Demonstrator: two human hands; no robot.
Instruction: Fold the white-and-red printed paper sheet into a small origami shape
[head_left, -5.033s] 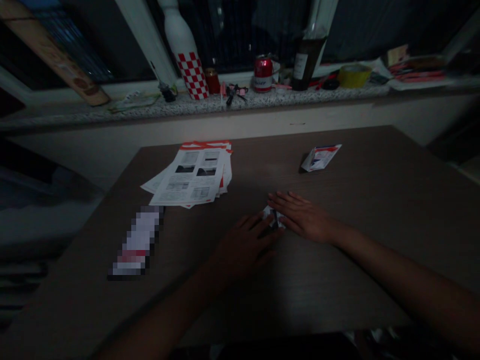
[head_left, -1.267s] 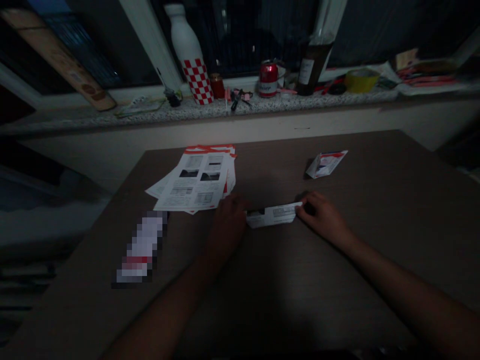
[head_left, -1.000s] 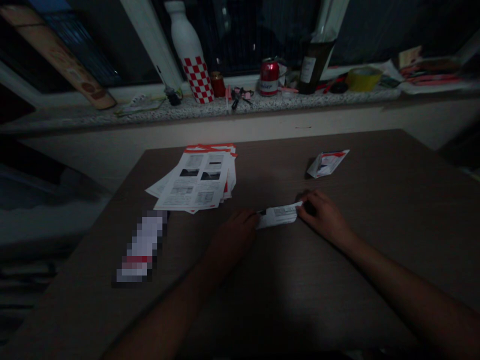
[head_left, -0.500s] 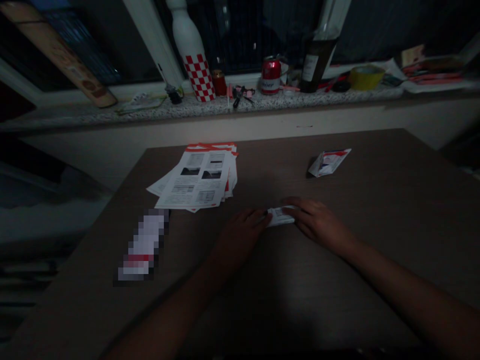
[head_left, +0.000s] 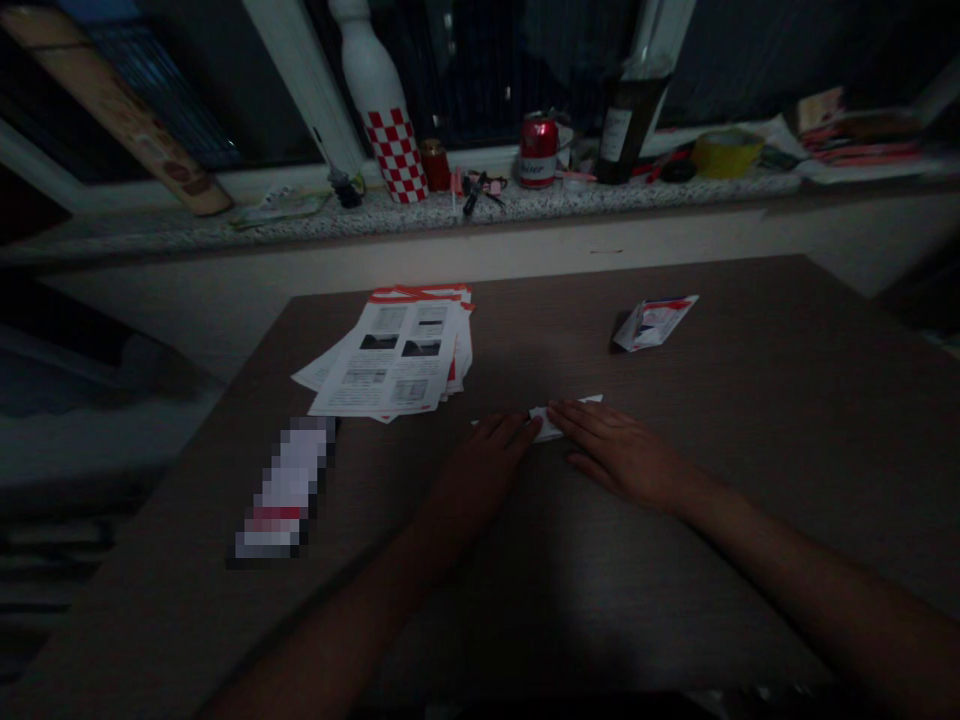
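Observation:
A narrow folded strip of white printed paper (head_left: 546,428) lies on the dark table in front of me. My left hand (head_left: 491,455) rests on its left part, fingers stretched out and covering much of it. From the other side, my right hand (head_left: 615,450) lies flat across the right part, fingertips close to the left thumb. Small ends of the strip show past both hands. Beyond my right hand stands a folded paper piece (head_left: 656,322) with red and blue print.
A fanned stack of printed sheets (head_left: 390,355) lies at the left of the table (head_left: 750,400), with a pixelated phone-like object (head_left: 285,490) below it. On the granite sill (head_left: 300,228) stand a checkered bottle (head_left: 397,155), a red can (head_left: 538,150), a dark bottle (head_left: 630,130) and yellow tape (head_left: 727,153).
My right hand has slid left along the paper strip, its fingers now flatter and nearer the left hand. The strip's right end shows beyond it. My left hand stays nearly in place.

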